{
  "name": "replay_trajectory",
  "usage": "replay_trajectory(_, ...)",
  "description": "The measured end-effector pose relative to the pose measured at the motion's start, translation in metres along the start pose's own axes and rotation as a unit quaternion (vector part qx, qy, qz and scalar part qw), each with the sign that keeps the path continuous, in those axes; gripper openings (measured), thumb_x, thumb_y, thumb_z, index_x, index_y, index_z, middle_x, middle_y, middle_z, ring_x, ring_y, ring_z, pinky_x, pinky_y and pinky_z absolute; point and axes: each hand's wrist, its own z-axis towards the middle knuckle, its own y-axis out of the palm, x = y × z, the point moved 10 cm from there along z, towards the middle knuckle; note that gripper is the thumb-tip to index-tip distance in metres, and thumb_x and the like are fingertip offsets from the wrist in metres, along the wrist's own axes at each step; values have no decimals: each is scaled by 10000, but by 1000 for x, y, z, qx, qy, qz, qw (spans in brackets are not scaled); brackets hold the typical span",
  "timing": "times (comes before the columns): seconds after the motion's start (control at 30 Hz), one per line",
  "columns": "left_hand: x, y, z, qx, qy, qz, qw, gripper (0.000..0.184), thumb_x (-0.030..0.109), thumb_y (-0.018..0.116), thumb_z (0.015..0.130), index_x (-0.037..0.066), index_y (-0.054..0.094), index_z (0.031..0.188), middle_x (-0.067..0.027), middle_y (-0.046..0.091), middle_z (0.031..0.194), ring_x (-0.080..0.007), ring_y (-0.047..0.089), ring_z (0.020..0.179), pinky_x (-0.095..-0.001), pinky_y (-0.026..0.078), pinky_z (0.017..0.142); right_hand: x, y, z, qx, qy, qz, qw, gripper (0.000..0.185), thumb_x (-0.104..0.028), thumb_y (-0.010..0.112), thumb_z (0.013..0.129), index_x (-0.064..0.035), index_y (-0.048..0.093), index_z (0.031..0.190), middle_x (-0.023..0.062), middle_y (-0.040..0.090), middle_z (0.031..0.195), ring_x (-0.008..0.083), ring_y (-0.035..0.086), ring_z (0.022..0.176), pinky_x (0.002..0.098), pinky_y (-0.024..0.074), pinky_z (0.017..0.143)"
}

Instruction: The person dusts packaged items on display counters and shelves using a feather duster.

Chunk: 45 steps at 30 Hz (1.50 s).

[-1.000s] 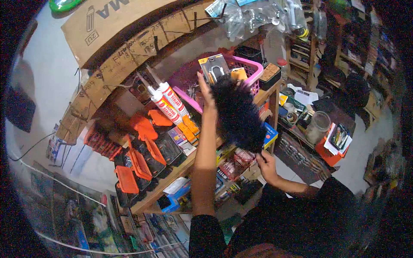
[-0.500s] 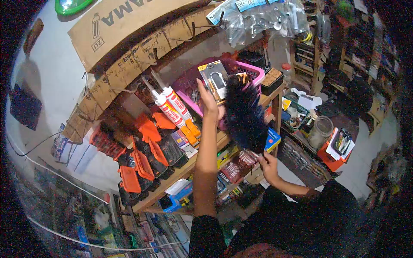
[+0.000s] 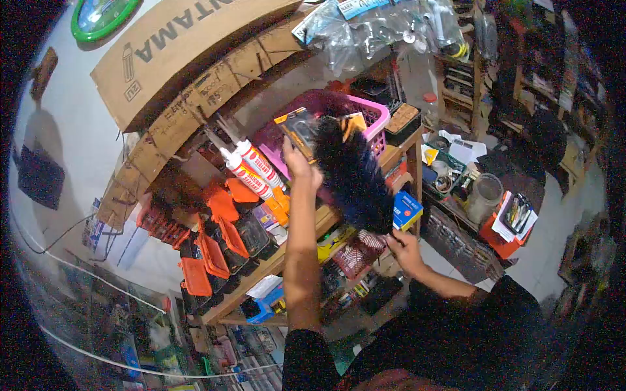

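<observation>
My left hand (image 3: 301,167) is closed around a padlock in a yellow-and-black package (image 3: 298,130), held up before the pink basket (image 3: 377,116). A dark, fluffy feather duster (image 3: 352,179) leans against the package and covers its right part. My right hand (image 3: 405,254) grips the duster at its lower end, near the shelf edge. Inside the basket a yellow-orange package (image 3: 353,122) shows behind the duster. Much of the basket's front is hidden by the duster and my left hand.
Left of the basket lie white-and-red sealant tubes (image 3: 251,171). Black boxes with orange lids (image 3: 210,250) line the wooden shelf. A blue box (image 3: 407,210) is beside the duster. Bags of fittings (image 3: 372,39) hang above; a clear tub (image 3: 484,195) stands at right.
The padlock package has turned, its front now angled and darker. The duster has come up against it, its top shifting left. The whole view has shifted slightly.
</observation>
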Motion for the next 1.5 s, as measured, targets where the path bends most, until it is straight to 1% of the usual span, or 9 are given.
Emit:
replay_trajectory(0.17, -15, -7, 2, -29, -59, -108, 992, 636, 600, 280, 961, 109, 511, 1293, -163, 580, 1247, -344, 538, 1164, -520, 416, 1019, -26, 3, 14, -156, -49, -28, 986, 226, -175, 600, 944, 41, 562, 885, -23, 504, 730, 70, 446, 742, 257, 395, 662)
replay_trajectory(0.23, 1, 25, -3, -232, -25, -248, 940, 624, 596, 328, 952, 101, 504, 1289, -178, 574, 1253, -369, 533, 1172, -522, 435, 1004, -21, -10, 23, -152, -29, -7, 988, 233, -195, 610, 938, 27, 575, 875, -23, 534, 732, 65, 478, 723, 247, 403, 643)
replay_trajectory(0.4, 9, -37, 0, 142, 38, -178, 973, 482, 529, 544, 916, 137, 559, 1195, -55, 632, 1079, -218, 590, 966, -382, 501, 875, -50, -11, 50, -185, 110, 116, 970, 286, -229, 596, 947, -62, 520, 727, -33, 492, 618, 51, 446, 533, 233, 329, 466)
replay_trajectory(0.57, 27, -3, -16, 177, 89, 33, 980, 375, 418, 670, 870, 154, 588, 1124, 13, 656, 987, -152, 623, 789, -315, 485, 611, -32, -5, 60, -247, 97, 165, 950, 262, -208, 541, 978, -77, 494, 756, -25, 444, 567, 60, 388, 467, 236, 302, 445)
replay_trajectory(0.77, 6, -27, -1, 145, -16, -67, 987, 219, 257, 648, 886, 144, 602, 1069, -24, 694, 904, -193, 674, 733, -316, 480, 514, -23, -31, 98, -209, 106, 130, 963, 291, -196, 527, 983, -88, 443, 726, -5, 432, 562, 66, 366, 439, 239, 293, 396)
replay_trajectory(0.87, 16, -14, -8, 137, 73, -56, 986, 256, 275, 617, 896, 116, 599, 1097, -55, 683, 957, -198, 664, 814, -330, 501, 623, -25, -35, 99, -230, 96, 95, 964, 299, -199, 550, 967, -72, 489, 703, -18, 450, 572, 70, 396, 460, 251, 307, 422)
replay_trajectory(1.03, 10, -10, -7, 146, 46, -78, 985, 441, 391, 496, 944, 70, 535, 1244, -110, 610, 1181, -248, 589, 1064, -414, 443, 928, 4, -25, 90, -307, 79, -43, 948, 355, -313, 608, 925, -32, 661, 1135, 116, 716, 986, 216, 633, 844, 330, 432, 934)
replay_trajectory(1.37, 11, -16, 4, 133, 57, -95, 985, 805, 719, 323, 879, 70, 493, 1326, -147, 584, 1237, -339, 547, 1132, -508, 393, 1018, 8, -37, 106, -291, 103, -69, 949, 318, -266, 657, 888, -1, 672, 1063, 91, 662, 799, 168, 589, 730, 319, 462, 701)
replay_trajectory(1.5, 24, -1, 10, -111, 81, -189, 972, 736, 701, 353, 888, 114, 518, 1300, -128, 589, 1210, -313, 560, 1105, -495, 443, 970, 8, -35, 106, -293, 56, -96, 950, 289, -238, 665, 880, 8, 669, 1031, 155, 699, 901, 230, 635, 770, 342, 470, 726)
